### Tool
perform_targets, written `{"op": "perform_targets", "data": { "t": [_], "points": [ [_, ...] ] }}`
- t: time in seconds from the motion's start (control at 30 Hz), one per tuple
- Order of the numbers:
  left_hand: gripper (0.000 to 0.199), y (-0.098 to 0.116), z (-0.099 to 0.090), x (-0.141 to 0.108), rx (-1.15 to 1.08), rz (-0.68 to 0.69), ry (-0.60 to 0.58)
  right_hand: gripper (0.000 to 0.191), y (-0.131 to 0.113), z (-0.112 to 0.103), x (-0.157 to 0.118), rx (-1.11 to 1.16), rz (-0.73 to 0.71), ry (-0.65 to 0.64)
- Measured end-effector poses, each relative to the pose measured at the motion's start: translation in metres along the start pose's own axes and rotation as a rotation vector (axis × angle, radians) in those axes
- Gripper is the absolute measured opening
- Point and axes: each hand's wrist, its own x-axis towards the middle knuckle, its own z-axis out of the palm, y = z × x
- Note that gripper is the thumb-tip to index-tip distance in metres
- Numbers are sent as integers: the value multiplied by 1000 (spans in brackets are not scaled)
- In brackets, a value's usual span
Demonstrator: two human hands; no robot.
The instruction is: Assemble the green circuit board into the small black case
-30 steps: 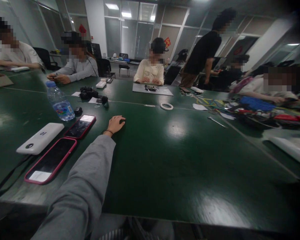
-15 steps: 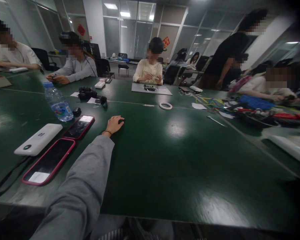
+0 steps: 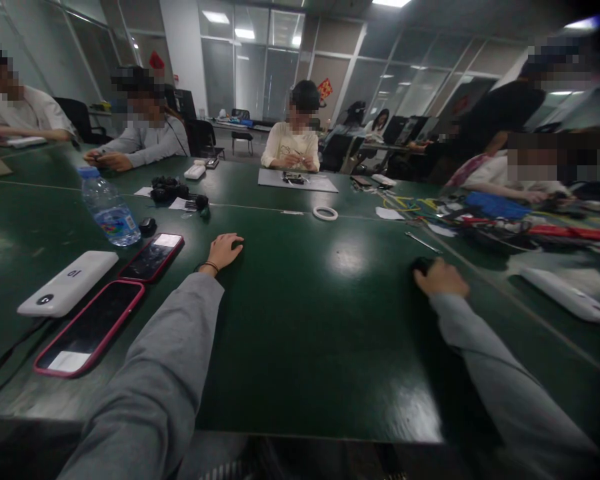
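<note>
My left hand (image 3: 223,252) rests on the green tabletop (image 3: 310,313), right of a phone with a red rim (image 3: 153,257). Its fingers are stretched out and apart, with nothing visible in them. On the right, my right hand (image 3: 445,279) is blurred, its fingers closed around a small black object (image 3: 422,265) whose kind I cannot make out. A metal wrench (image 3: 423,243) lies just beyond that hand. Both forearms are in grey sleeves.
At left are a water bottle (image 3: 113,213), a white power bank (image 3: 70,283), a second red-rimmed phone (image 3: 93,327) and a small black item (image 3: 148,227). Farther off lie a tape roll (image 3: 325,213) and tangled cables (image 3: 490,223). Several people sit around the table.
My right hand has come into view from the right with the black object. My left hand stays at about the same spot, its fingers a little straighter. The view has shifted slightly.
</note>
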Motion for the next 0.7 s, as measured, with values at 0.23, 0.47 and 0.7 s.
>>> {"op": "perform_targets", "data": {
  "t": [0.23, 0.47, 0.7],
  "points": [
    [47, 4, -3, 5, -96, -77, -13, 65, -275, -6, -53, 478, -780, 137],
    [44, 14, -8, 2, -110, -115, 18, 60, -340, -27, -122, 649, -1122, 113],
    [46, 17, -11, 1, -122, -127, 8, 67, -308, -1, -109, 1063, -893, 120]
  ]
}}
